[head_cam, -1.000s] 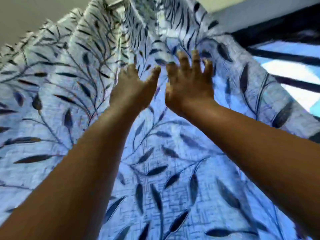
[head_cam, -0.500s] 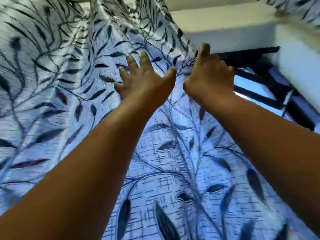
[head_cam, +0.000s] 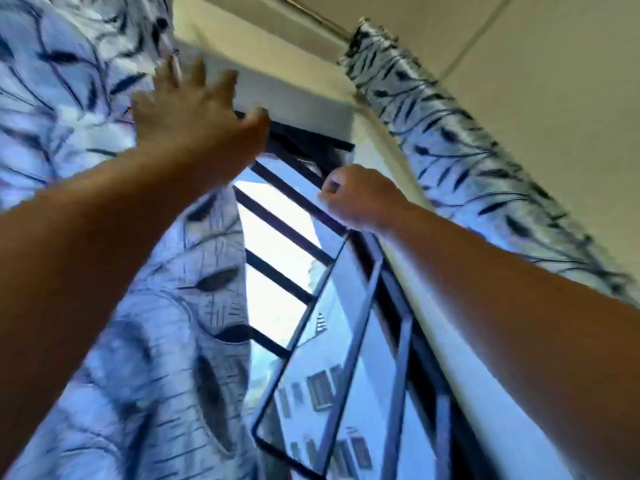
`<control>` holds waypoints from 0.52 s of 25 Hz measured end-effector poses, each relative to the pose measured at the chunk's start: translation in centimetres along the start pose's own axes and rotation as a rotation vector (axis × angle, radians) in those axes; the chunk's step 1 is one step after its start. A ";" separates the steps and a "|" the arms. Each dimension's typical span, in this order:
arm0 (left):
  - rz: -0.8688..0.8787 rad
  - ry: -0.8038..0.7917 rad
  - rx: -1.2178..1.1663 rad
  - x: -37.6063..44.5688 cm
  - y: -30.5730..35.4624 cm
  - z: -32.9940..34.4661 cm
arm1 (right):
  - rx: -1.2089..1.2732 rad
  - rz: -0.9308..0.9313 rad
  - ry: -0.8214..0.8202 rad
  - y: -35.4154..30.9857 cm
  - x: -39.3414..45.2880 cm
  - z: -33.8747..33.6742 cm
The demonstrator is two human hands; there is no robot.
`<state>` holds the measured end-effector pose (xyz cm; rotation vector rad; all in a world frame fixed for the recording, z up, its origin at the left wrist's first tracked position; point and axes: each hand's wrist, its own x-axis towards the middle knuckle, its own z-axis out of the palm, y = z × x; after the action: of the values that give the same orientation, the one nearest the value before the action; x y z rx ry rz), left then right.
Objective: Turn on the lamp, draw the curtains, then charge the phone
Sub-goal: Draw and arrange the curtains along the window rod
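The left curtain (head_cam: 104, 323), white with dark leaf print, hangs over the left part of the window. My left hand (head_cam: 194, 123) is raised at its upper edge, fingers spread, holding nothing. The right curtain (head_cam: 450, 143) is bunched up at the far right end of the rod (head_cam: 311, 15). In front of the top of the window bars (head_cam: 284, 233), my right hand (head_cam: 360, 199) is curled into a fist with nothing visible in it, apart from both curtains. Neither the lamp nor the phone is in view.
Between the two curtains the window is uncovered, showing dark horizontal bars and bright daylight. An open window pane (head_cam: 346, 341) in a dark frame swings out at the lower middle. A white wall (head_cam: 415, 271) runs along the window's right side.
The view has swung right, from the left curtain to the bare window. My right hand has let go of the left curtain and moved right, now closed. My left hand stays spread at the curtain's edge.
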<state>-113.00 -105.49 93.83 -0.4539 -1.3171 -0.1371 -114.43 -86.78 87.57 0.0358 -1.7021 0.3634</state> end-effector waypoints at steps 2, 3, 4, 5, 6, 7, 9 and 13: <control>0.126 -0.032 0.064 -1.6 3.6 1.7 | -0.327 0.082 0.151 4.0 -0.9 -0.6; 0.192 -0.038 0.064 -2.4 5.4 2.7 | -0.434 0.117 0.202 6.0 -1.2 -1.3; 0.263 -0.038 0.047 -3.2 7.0 3.6 | -0.513 0.149 0.252 7.9 -1.4 -2.2; 0.339 -0.028 0.039 -3.7 8.3 4.7 | -0.573 0.187 0.277 9.6 -1.4 -3.2; 0.406 -0.018 0.055 -3.9 9.4 5.7 | -0.622 0.233 0.272 11.3 -1.1 -4.3; 0.452 -0.023 0.084 -4.0 10.1 6.7 | -0.648 0.291 0.239 13.0 -0.8 -5.1; 0.476 -0.049 0.135 -3.6 10.7 8.4 | -0.577 0.404 0.173 16.0 0.0 -6.5; 0.437 -0.043 0.159 -3.3 11.0 10.4 | -0.179 0.488 0.133 20.6 1.1 -7.3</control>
<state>-119.34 -91.91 89.87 -0.6000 -1.2307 0.3401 -112.32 -65.17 84.99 -0.5317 -1.5929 0.5580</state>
